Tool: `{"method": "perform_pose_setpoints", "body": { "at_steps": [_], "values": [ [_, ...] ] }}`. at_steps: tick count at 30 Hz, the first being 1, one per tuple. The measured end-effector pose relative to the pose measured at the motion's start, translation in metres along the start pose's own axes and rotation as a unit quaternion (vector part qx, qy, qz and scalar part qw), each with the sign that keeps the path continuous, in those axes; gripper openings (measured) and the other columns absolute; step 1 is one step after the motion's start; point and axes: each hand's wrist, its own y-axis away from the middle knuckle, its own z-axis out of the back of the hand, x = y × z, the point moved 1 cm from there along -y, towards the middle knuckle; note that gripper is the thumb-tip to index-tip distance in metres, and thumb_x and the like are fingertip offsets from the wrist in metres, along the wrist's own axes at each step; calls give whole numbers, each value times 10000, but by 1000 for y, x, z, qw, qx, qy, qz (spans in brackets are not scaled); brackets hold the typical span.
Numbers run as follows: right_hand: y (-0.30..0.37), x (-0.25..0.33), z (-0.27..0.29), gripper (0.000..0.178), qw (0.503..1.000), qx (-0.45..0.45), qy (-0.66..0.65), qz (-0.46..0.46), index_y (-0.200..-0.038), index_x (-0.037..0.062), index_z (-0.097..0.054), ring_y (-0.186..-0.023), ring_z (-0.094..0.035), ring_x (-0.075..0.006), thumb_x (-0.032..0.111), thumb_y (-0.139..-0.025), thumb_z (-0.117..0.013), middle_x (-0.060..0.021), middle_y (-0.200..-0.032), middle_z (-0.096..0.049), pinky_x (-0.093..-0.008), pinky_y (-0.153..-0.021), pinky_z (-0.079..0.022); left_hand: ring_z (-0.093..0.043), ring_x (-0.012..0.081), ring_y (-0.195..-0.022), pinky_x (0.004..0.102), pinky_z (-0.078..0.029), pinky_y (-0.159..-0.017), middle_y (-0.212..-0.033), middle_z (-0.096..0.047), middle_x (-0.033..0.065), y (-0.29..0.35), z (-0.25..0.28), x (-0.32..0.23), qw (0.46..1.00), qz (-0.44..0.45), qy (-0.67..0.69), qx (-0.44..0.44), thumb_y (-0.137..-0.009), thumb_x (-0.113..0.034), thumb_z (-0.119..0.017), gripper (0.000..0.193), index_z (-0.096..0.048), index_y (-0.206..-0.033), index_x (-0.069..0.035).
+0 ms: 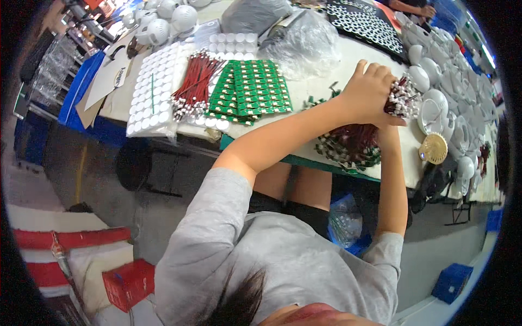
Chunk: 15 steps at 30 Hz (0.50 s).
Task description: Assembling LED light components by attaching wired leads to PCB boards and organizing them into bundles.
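Observation:
My left hand [365, 93] is wrapped around a bundle of wires with white connectors [403, 100], raised over the right part of the table. My right hand [389, 126] comes up from below against the same bundle. Its fingers are mostly hidden behind the left hand, so its grip does not show. Under my wrists lies a heap of dark red wires with small green boards [350, 145], close to the table's front edge. To the left are stacked green circuit board panels [251, 89] and a pile of red wires with white ends [197, 79].
Sheets of white round discs [149, 89] lie at the left. Clear plastic bags [304, 43] and a black tray of white rings [364, 24] are at the back. Grey-white housings [457, 87] crowd the right, near a small yellow fan-like item [434, 148]. Another person's hand [427, 11] shows far right.

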Motion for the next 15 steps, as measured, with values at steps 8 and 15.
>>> {"method": "perform_pose_setpoints", "body": {
  "at_steps": [8,15],
  "values": [
    [10,32,-11,181,980,26,187,-59,-792,-5,-568,-721,-525,-156,23,-621,-619,-53,-774,-571,-264,-700,-397,-377,401,-1040,416,-262,-908,-1117,-390,289,-40,92,-15,987,-129,-17,-97,-606,-648,-475,862,-410,-1072,73],
    [12,21,-10,146,991,41,122,44,-762,4,-553,-722,-525,-168,27,-637,-626,-63,-767,-572,-273,-697,-404,-470,311,-921,416,-303,-872,-995,-506,186,-28,37,-29,971,-182,-48,149,-663,-466,-534,476,-589,-803,-14]
  ]
}}
